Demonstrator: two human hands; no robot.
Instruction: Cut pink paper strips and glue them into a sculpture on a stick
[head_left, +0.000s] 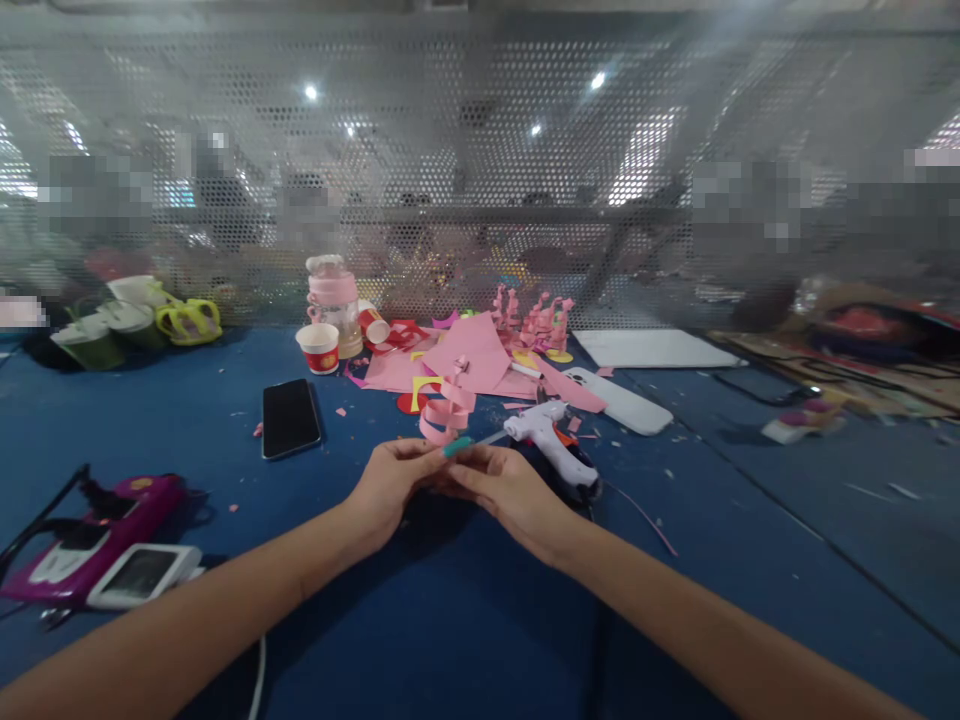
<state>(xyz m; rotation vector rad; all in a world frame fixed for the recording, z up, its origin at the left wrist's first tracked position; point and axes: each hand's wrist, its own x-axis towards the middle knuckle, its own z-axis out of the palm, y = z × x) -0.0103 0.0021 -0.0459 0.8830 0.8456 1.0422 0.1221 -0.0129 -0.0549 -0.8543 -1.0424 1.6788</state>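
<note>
A curled pink paper spiral [448, 410] rises upright just beyond my fingertips, its lower end hidden by them. My left hand [394, 490] is pinched at its base, beside a small teal piece [457, 447]. Close against it, my right hand [517, 495] has its fingers pressed together; what they hold, if anything, is hidden. The white glue gun [553, 445] lies right of the spiral, its nozzle pointing left toward my hands. Behind are pink paper sheets [465, 352] and several finished-looking pink curled pieces [536, 322].
A black phone [291, 418] and a red-and-white paper cup [320, 350] lie left, with a bottle [334, 308] behind. A purple power strip [97, 540] is at far left. At right are a white phone [622, 402] and a white board [656, 348]. Perforated metal [465, 150] stands behind.
</note>
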